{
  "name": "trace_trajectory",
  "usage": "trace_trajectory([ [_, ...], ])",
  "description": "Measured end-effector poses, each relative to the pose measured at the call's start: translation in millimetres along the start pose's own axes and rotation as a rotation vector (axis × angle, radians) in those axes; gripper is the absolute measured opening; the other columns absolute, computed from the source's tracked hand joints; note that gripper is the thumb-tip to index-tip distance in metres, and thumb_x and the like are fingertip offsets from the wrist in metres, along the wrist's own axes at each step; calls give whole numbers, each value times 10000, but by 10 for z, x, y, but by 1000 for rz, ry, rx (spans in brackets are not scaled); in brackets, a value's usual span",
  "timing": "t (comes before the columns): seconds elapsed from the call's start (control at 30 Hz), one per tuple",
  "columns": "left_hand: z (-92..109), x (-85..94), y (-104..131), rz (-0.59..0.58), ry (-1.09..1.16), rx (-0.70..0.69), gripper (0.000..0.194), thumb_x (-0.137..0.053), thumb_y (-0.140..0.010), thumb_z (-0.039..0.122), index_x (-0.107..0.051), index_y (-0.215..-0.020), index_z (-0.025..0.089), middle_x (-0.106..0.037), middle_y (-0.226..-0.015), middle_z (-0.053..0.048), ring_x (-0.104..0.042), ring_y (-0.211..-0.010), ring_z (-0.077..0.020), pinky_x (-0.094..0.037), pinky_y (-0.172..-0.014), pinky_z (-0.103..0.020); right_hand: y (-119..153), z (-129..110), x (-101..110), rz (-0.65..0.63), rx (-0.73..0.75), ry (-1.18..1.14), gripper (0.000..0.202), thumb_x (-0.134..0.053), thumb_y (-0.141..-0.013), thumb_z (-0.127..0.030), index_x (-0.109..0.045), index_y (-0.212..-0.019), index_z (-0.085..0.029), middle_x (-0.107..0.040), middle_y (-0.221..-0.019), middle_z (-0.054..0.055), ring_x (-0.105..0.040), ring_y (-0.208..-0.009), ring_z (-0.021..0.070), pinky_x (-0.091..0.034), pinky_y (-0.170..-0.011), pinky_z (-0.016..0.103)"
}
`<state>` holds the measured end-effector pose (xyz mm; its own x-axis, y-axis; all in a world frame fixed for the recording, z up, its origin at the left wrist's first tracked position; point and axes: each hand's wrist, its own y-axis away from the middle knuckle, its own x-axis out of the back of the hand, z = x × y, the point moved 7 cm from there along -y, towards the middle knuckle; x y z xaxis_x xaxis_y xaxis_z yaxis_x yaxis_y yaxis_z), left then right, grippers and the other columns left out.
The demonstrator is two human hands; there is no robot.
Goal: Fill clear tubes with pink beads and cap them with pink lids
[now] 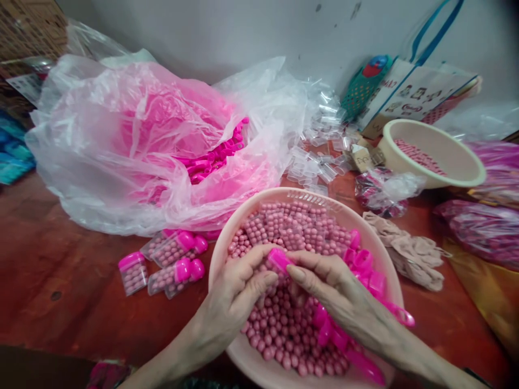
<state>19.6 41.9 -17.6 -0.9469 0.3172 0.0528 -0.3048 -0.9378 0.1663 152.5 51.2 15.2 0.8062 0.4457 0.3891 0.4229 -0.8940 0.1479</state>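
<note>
Above a large pale pink basin [222, 254], both hands meet at a bright pink cap [278, 260]. My right hand [340, 286] is closed, its thumb and fingertips pinching the cap's right side. My left hand [237, 289] is closed around the piece under the cap, which looks like a small clear container and is mostly hidden by the fingers. Round pink beads [284, 324] fill the basin. Filled clear containers [292, 229] lie on the beads at the back. Loose pink caps [363, 265] and a pink scoop-like piece [399, 313] lie along the right side.
Several capped bead containers [133, 275] lie on the red table [52, 265]. Behind stands a big plastic bag [85, 156] of pink caps. Empty clear containers [318, 165] are heaped at its right. A cream bowl [466, 167], beige cloth [413, 251] and wrapped bundles [486, 232] are on the right.
</note>
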Motion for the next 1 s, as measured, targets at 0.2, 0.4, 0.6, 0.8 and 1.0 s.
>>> trace_trajectory([
  [0.2,28,-37,83,-36,-350,-118,402,-492,-921,269,-486,-1319,323,-576,-1307,29,-508,-1201,-176,-369,-1032,-249,38,6,-67,72,61,7,267,-424,-954,-305,-577,-762,-200,-609,-708,-22,-580,-670,121,-457,-602,200],
  [0.4,29,-27,77,-60,-128,-66,370,-497,-928,268,-517,-1283,371,-596,-1282,80,-530,-1187,-123,-396,-1000,-166,98,-140,-84,262,373,111,112,-441,-924,-162,-541,-917,-212,-620,-759,-7,-613,-716,123,-480,-638,193],
  [0.6,51,-1,101,-7,-143,-147,404,-500,-925,204,-507,-1281,395,-605,-1264,98,-555,-1148,-108,-380,-1009,-163,85,-74,-177,208,334,153,99,-409,-943,-179,-500,-969,-209,-607,-762,-2,-604,-673,112,-473,-592,178],
  [0.8,4,3,111,21,-22,-36,386,-490,-927,234,-498,-1304,319,-567,-1314,23,-529,-1184,-182,-393,-1021,-257,105,4,-277,104,196,368,231,-420,-915,-254,-451,-1135,-189,-654,-921,65,-644,-844,189,-534,-718,276],
  [1.0,-21,7,101,46,50,29,326,-476,-931,288,-549,-1248,257,-564,-1305,-8,-477,-1226,-218,-388,-1010,-274,80,53,-417,194,99,530,356,-581,-826,-302,-466,-1137,-171,-662,-806,67,-663,-695,234,-535,-581,315],
])
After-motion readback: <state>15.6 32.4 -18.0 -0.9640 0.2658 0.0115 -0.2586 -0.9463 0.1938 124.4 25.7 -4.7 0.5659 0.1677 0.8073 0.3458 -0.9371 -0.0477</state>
